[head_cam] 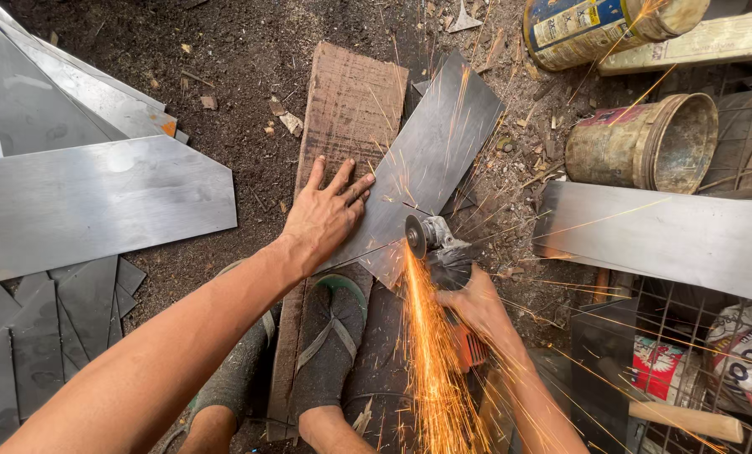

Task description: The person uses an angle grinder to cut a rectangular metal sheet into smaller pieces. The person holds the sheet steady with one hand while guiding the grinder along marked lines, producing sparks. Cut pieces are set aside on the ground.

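Grinding a steel sheet on a plank, sparks flying.

The left hand (324,214) lies flat, fingers spread, pressing the steel sheet (430,160) onto the wooden plank (350,105) on the dirt ground. The right hand (477,303) is wrapped tight around an angle grinder (439,248), its disc touching the sheet's lower edge beside a sandalled foot (329,340).

Left hand (324,212) flat on steel sheet (430,155) over plank (350,109); right hand (477,303) grips angle grinder (443,252) (sparks flying).
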